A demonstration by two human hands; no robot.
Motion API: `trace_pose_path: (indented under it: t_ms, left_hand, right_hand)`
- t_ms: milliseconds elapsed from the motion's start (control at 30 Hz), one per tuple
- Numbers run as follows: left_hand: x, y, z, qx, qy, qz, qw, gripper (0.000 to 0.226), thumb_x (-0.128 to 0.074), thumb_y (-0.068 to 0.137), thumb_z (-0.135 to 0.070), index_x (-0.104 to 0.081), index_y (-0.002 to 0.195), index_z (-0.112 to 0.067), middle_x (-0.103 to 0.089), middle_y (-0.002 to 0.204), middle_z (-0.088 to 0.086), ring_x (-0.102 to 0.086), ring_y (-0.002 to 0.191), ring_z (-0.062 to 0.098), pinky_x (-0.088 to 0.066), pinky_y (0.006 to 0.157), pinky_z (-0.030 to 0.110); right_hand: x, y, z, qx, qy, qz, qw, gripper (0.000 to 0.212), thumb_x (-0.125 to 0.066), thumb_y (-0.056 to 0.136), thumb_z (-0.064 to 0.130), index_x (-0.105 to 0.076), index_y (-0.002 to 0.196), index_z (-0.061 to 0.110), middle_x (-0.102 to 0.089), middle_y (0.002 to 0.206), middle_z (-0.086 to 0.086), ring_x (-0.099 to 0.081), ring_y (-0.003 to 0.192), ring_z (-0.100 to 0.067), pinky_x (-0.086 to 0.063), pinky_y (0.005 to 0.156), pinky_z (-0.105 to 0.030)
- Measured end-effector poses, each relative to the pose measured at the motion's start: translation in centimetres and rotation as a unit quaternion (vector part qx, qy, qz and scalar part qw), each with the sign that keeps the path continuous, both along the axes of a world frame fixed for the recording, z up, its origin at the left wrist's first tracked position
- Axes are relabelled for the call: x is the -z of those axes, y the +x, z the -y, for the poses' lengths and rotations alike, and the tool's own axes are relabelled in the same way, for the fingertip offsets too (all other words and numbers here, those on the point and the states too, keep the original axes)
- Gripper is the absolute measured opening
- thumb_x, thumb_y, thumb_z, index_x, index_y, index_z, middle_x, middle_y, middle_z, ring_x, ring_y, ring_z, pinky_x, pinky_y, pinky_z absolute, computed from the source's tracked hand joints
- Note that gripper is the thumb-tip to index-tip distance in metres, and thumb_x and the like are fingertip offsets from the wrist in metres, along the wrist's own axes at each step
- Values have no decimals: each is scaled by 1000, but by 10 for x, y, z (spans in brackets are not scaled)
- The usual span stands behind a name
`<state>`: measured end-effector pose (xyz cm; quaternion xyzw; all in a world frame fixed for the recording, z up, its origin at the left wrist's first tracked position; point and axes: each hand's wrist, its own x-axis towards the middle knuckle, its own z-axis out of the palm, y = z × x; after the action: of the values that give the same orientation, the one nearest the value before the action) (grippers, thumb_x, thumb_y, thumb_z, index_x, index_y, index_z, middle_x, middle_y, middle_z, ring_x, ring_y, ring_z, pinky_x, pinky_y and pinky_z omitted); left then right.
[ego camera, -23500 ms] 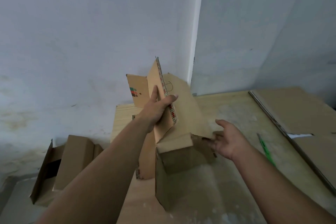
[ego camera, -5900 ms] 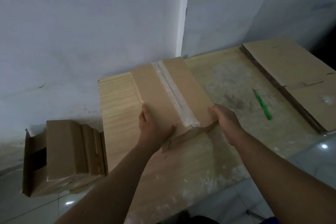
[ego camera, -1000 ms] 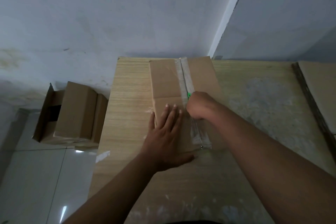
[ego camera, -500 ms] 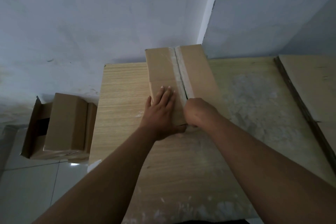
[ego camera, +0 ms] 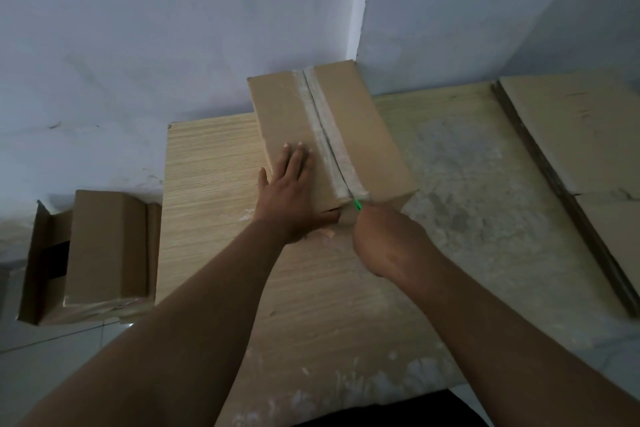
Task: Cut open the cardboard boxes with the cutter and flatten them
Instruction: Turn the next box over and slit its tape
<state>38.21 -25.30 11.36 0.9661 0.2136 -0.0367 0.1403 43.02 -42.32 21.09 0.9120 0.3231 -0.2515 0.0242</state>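
Head view. Cardboard box [ego camera: 367, 135] sits on the wooden bench [ego camera: 207, 166], far end against the wall corner, long axis running away from the person. A tape strip [ego camera: 313, 104] covers the top seam lengthwise, with a dark slit line along its middle.

Left grip [ego camera: 289, 199]: bare hand laid flat on the box top, left of the tape. Fingers straight and together, thumb spread to the left, nothing clasped.

Right grip [ego camera: 384, 239]: fingers curled round the green cutter [ego camera: 357, 206]. Only the cutter's tip shows, at the near end of the seam where the tape folds over the box edge.

Flattened cardboard sheets [ego camera: 581, 135] lie stacked on the bench's right side, well apart from the box. Opened brown boxes [ego camera: 107, 246] stand on the tiled floor [ego camera: 52, 357] left of the bench.
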Motion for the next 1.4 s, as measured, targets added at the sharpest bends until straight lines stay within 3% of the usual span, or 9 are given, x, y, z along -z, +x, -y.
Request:
trace_pose_path:
  t_ms: [267,500,633,767,900,1033,1167,1300,1400]
  left_hand:
    - [2,0,-3,13,13,20,1000,131,-51,70,-90,1,165,-17,8,173,-1,16,158,22,-3,123,68]
    - [-5,-1,-8,131,112,10,985,102,-22,84,-93,13,162,-38,11,172,9,17,158,32,13,117,73]
    - [-6,10,-18,268,140,4,953,80,-2,102,-67,-4,166,-20,2,173,3,8,159,20,8,122,65]
    - [-23,25,-27,294,128,-75,944,93,9,88,-72,-6,166,-22,-3,174,-2,-2,159,13,-6,125,54]
    - [-54,51,-38,335,162,-148,917,91,-35,93,-79,-17,164,-25,-12,173,-4,-9,159,15,-7,125,56]
    - [-79,78,-42,391,190,-188,881,97,-63,82,-76,-25,158,-30,-22,169,-6,-11,158,15,3,124,64]
    - [-84,91,-45,412,189,-192,871,95,-71,76,-75,-33,151,-31,-37,160,-7,-29,154,18,5,121,71]
    - [-86,94,-40,417,190,-197,867,96,-73,74,-74,-38,151,-30,-40,158,-9,-41,147,16,11,120,69]
    - [-89,95,-40,409,180,-201,872,92,-76,72,-73,-44,146,-30,-46,152,-11,-48,141,17,9,120,70]
  right_hand:
    - [10,-17,15,69,37,-3,997,29,-39,102,15,-59,122,8,-63,119,-10,-63,110,-30,-46,82,-35]
    - [21,-18,14,97,61,2,993,31,-37,102,18,-60,122,9,-64,119,-10,-65,109,-30,-48,82,-37]
    - [29,-16,15,107,86,14,990,29,-36,102,16,-58,120,8,-66,115,-11,-67,104,-30,-49,77,-35]
    - [36,-11,15,109,85,-8,990,23,-38,103,16,-56,114,9,-64,108,-8,-66,104,-28,-44,71,-31]
    - [45,-6,16,112,88,-20,990,11,-39,101,18,-47,94,18,-46,81,3,-65,92,-25,-42,67,-31]
    - [44,-5,18,147,107,-45,982,18,-36,104,26,-51,98,19,-52,90,0,-63,92,-25,-42,71,-31]
    - [44,12,23,151,146,-125,970,30,-33,107,34,-52,90,18,-57,87,-4,-57,81,-23,-38,65,-31]
    - [46,30,37,248,243,-323,880,33,-38,106,30,-48,77,16,-41,61,-3,-35,48,-15,-26,48,-29]
    - [44,33,38,218,243,-275,905,33,-39,105,29,-52,78,14,-42,61,-2,-36,48,-14,-28,48,-28]
